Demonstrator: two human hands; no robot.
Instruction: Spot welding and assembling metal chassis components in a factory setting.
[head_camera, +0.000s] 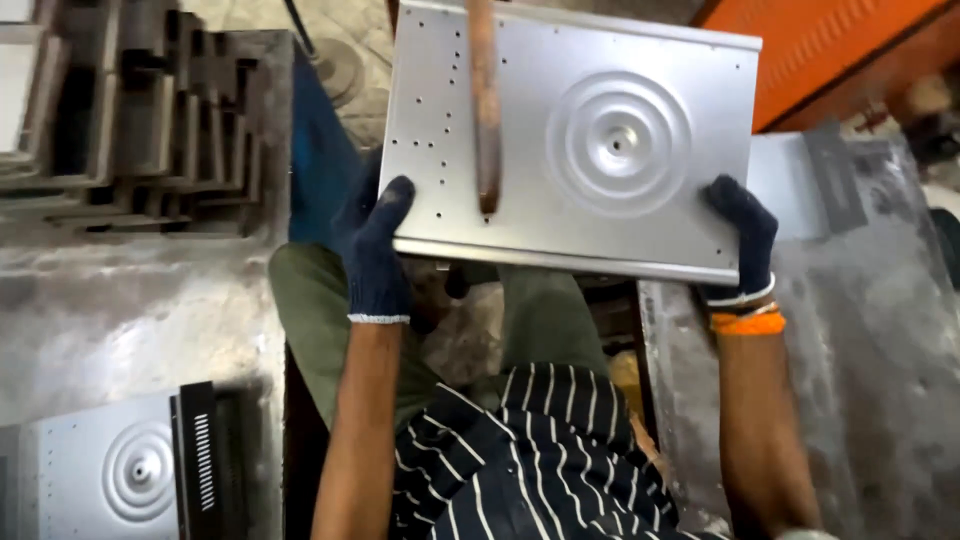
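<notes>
I hold a flat silver sheet-metal panel in front of me, with a stamped ring pattern right of its middle and small holes along its left part. My left hand, in a dark blue knit glove, grips the panel's near left corner. My right hand, gloved the same way with orange bands at the wrist, grips the near right corner. A rusty brown bar hangs down across the panel's upper face.
Stacked grey metal parts fill the upper left. A similar stamped panel and a black slotted strip lie at lower left. An orange machine body stands upper right; a grey steel table is to the right.
</notes>
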